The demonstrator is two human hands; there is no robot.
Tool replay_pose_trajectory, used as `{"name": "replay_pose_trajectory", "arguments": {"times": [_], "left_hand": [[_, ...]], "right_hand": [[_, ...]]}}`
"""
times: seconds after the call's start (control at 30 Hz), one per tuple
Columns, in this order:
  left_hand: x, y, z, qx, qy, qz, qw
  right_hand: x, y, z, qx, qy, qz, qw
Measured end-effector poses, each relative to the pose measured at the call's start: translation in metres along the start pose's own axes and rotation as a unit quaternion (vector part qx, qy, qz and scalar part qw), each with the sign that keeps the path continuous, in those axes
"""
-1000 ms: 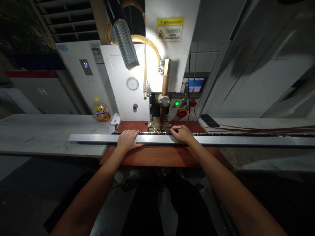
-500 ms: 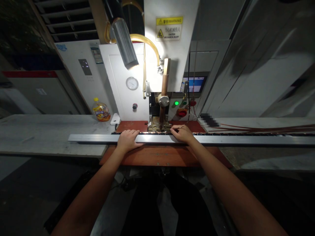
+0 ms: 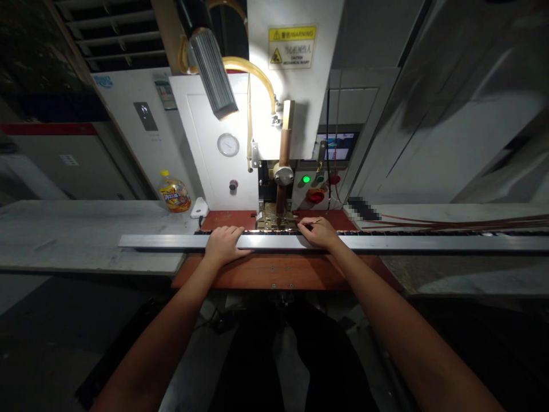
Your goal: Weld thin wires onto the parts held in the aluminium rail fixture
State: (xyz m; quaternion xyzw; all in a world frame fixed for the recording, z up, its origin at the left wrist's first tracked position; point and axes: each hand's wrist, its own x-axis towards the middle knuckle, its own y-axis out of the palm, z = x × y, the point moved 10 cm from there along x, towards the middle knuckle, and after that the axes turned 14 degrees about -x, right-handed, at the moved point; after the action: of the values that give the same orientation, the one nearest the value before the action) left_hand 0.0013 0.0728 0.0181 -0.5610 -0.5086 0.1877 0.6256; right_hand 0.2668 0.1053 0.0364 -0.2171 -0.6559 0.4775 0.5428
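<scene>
A long silvery metal bar (image 3: 158, 242) lies crosswise over the red-brown work plate (image 3: 253, 274). My left hand (image 3: 223, 243) grips it left of centre, thumb along the near side and fingers over the far edge. My right hand (image 3: 319, 232) rests across the bar to the right, fingers curled together at its far side; whatever they pinch is too small to make out. A dark strip with copper-coloured bits (image 3: 398, 233) runs along the bar's back edge. Between my hands, the machine's upright copper-coloured rod (image 3: 281, 197) comes down over a small metal fixture (image 3: 268, 217).
Behind the bar stands a white machine with a pressure gauge (image 3: 228, 145), a lit green button (image 3: 306, 179), a red knob (image 3: 316, 196) and a screen (image 3: 341, 146). A bottle (image 3: 175, 193) and white device (image 3: 199, 208) stand at left. Reddish-brown rods (image 3: 463, 222) lie at right.
The picture on the machine's screen has changed. The camera view has shifted slightly; both hands stay in nearly the same places on the bar.
</scene>
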Motion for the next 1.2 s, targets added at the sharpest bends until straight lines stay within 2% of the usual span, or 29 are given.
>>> {"name": "replay_pose_trajectory", "arguments": {"times": [0.53, 1.2], "left_hand": [[0.002, 0.000, -0.008, 0.008, 0.015, -0.014, 1.000], [0.004, 0.001, -0.014, 0.007, 0.020, -0.021, 1.000]], "right_hand": [[-0.003, -0.004, -0.003, -0.004, -0.019, -0.020, 1.000], [-0.005, -0.006, -0.010, 0.008, -0.009, -0.022, 1.000]]}}
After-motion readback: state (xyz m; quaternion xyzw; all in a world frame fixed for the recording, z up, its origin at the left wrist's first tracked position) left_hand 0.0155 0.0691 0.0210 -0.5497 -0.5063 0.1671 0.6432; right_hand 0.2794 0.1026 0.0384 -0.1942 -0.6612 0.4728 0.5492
